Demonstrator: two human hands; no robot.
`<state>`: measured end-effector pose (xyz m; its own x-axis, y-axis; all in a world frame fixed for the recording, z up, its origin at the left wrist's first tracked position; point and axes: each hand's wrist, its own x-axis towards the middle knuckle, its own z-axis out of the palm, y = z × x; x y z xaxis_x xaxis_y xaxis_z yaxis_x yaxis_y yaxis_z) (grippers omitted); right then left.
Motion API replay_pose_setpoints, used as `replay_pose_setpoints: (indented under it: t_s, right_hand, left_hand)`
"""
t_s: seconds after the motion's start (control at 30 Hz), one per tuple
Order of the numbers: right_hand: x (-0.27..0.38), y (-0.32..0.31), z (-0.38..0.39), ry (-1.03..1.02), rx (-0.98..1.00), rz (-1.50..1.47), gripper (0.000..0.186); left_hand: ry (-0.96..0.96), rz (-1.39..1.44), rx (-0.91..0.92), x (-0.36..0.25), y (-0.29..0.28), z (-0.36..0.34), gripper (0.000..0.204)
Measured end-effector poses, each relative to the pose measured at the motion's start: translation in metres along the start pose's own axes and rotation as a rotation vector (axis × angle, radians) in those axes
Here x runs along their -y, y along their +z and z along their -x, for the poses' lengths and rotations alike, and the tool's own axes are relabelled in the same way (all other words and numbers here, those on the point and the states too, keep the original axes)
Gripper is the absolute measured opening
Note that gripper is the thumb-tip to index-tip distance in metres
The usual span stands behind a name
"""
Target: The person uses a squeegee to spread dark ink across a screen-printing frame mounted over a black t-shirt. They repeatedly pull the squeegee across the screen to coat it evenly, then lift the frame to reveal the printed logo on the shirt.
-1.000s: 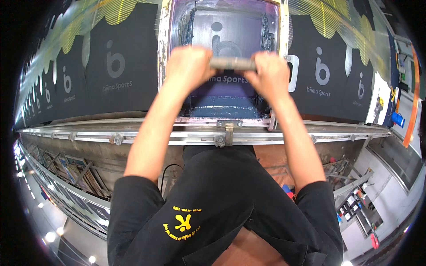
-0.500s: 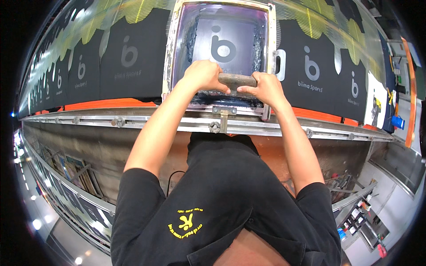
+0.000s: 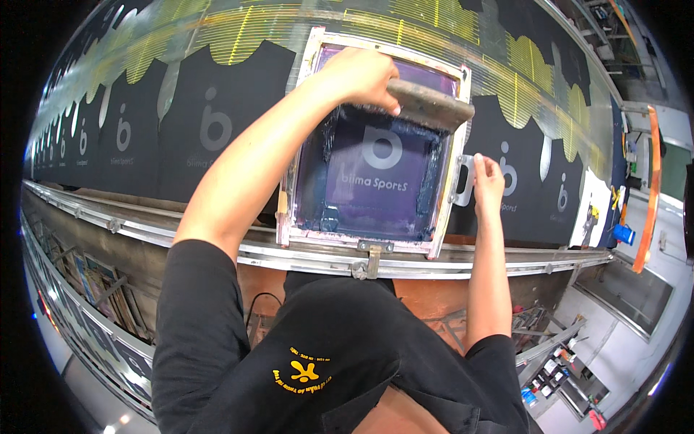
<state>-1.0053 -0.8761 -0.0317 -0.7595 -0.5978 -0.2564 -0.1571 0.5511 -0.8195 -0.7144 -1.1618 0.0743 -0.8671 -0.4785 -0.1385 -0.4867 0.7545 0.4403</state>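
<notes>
A long table [image 3: 361,11] bears black fabric pieces [image 3: 217,108], at 9 and 3 o'clock from the purple-meshed screen frame [image 3: 318,236] set over it. Between the frame's 1 and 2 o'clock slants the squeegee [image 3: 431,106], its near-12 end wrapped by the closed left hand [image 3: 365,76]. At about 4, the half-curled right hand [image 3: 489,182] has fingertips at the frame's white handle [image 3: 468,163]; whether they pinch it, I cannot tell.
</notes>
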Motion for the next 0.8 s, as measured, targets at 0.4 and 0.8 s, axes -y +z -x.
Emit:
replay_pose_setpoints:
  t_s: [0.4,0.8]
  right_hand:
    - [0.077,0.004,0.030,0.153,0.144,-0.164,0.034]
    - [0.087,0.019,0.030,-0.098,-0.003,-0.217,0.033]
  left_hand:
    - [-0.122,0.049,-0.137,0.011,0.042,0.018,0.031]
    - [0.011,0.035,-0.439,-0.111,0.152,0.258,0.060]
